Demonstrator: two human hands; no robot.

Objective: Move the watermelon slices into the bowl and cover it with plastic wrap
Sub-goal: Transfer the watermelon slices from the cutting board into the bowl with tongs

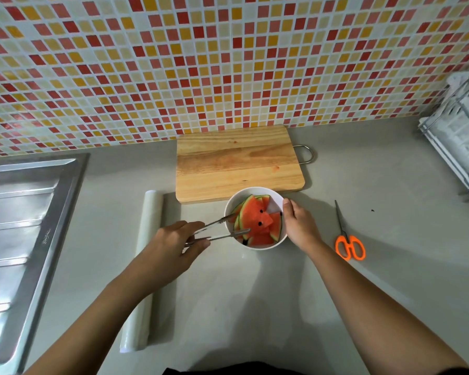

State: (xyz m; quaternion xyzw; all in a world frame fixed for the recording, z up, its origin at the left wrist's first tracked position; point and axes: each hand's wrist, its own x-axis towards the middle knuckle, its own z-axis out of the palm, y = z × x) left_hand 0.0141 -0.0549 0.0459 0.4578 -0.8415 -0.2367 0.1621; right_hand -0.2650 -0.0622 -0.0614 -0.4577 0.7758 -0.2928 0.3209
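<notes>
A white bowl (275, 200) stands on the grey counter just in front of the wooden cutting board (238, 163). Several red watermelon slices (257, 221) with green rind lie inside it. My left hand (173, 243) grips metal tongs (222, 231), whose tips reach into the bowl's left side, open around a slice's edge. My right hand (299, 226) rests against the bowl's right rim and holds it. A roll of plastic wrap (142, 269) lies lengthwise on the counter, partly under my left forearm. The board's top is bare.
Orange-handled scissors (348, 240) lie to the right of the bowl. A steel sink drainboard (22, 228) fills the left side. A white dish rack (458, 136) stands at the far right. A tiled wall runs behind the board.
</notes>
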